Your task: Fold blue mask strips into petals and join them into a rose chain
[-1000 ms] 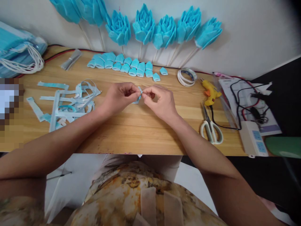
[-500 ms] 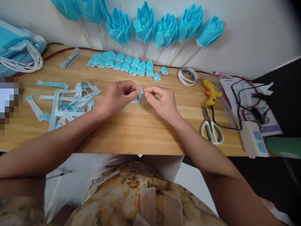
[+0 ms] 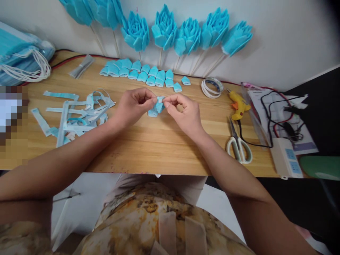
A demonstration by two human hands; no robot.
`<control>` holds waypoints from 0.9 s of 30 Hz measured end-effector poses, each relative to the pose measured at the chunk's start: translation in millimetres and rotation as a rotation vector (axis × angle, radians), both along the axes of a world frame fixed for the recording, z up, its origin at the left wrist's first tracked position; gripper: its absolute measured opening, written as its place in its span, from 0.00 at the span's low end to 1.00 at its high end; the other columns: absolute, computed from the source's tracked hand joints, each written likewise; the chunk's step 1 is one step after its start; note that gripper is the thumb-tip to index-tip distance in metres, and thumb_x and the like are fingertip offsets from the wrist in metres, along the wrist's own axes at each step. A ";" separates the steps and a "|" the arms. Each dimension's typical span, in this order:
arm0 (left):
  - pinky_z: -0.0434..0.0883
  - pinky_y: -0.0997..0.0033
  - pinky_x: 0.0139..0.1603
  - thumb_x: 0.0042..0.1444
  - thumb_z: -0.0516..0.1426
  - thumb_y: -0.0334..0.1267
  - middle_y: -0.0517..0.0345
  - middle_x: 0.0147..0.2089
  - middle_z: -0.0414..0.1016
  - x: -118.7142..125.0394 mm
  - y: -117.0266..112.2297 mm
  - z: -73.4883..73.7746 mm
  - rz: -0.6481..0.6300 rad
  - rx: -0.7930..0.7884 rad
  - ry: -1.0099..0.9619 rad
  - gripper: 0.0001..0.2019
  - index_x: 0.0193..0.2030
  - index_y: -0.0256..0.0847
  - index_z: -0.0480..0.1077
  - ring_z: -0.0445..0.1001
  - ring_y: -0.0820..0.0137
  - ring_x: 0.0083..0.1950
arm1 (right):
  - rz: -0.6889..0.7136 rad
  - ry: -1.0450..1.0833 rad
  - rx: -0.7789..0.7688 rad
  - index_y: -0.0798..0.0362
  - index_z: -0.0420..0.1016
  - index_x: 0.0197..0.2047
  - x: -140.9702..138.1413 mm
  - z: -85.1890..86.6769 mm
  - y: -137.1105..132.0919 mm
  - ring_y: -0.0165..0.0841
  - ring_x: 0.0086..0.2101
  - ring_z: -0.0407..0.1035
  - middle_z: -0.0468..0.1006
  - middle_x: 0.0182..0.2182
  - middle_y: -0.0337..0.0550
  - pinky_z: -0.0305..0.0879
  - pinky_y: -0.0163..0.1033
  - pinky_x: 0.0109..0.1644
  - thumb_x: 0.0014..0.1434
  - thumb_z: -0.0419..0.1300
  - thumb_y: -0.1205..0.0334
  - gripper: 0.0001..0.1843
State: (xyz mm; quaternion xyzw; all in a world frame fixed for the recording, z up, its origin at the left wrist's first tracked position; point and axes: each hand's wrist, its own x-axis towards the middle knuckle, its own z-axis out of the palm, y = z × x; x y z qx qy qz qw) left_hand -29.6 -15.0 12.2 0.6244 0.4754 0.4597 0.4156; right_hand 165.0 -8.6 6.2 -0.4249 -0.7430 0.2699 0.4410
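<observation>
My left hand [image 3: 134,106] and my right hand [image 3: 183,112] meet over the middle of the wooden table [image 3: 159,148]. Both pinch a small folded blue petal piece [image 3: 156,106] between thumb and fingertips, just above the tabletop. A row of several finished blue petals [image 3: 143,72] lies beyond the hands. Blue fabric flowers on sticks [image 3: 186,33] lean against the white wall behind.
Cut blue and white strips [image 3: 77,113] are piled at the left. A stack of face masks [image 3: 21,56] sits at far left. To the right lie a tape roll [image 3: 211,86], a yellow glue gun [image 3: 238,103], scissors [image 3: 238,143] and a power strip [image 3: 287,157] with cables.
The blue piece has opened out wider between my fingers and sits lower. Both hands have shifted slightly, staying pinched on it.
</observation>
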 end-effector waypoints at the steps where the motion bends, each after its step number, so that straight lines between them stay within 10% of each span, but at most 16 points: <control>1: 0.66 0.72 0.34 0.58 0.62 0.37 0.59 0.30 0.75 0.0 0.1 0.0 0.002 -0.001 -0.005 0.06 0.32 0.39 0.74 0.70 0.73 0.31 | -0.013 -0.002 0.009 0.52 0.81 0.35 -0.3 0.1 -0.1 0.29 0.32 0.71 0.82 0.31 0.38 0.68 0.37 0.42 0.61 0.62 0.61 0.07; 13: 0.65 0.71 0.33 0.59 0.64 0.41 0.61 0.29 0.72 0.7 1.2 -3.3 -0.136 0.057 -0.059 0.09 0.32 0.40 0.71 0.68 0.73 0.30 | 0.150 0.104 -0.128 0.45 0.74 0.56 6.3 -5.2 7.8 0.37 0.51 0.74 0.81 0.50 0.43 0.71 0.47 0.59 0.64 0.64 0.49 0.19; 27: 0.59 0.72 0.30 0.57 0.63 0.40 0.63 0.26 0.69 0.0 2.9 -6.2 -0.115 0.023 0.027 0.09 0.30 0.40 0.72 0.64 0.75 0.27 | 0.140 0.089 -0.132 0.46 0.75 0.56 3.5 -4.3 3.6 0.33 0.39 0.75 0.80 0.35 0.36 0.71 0.46 0.54 0.61 0.64 0.61 0.19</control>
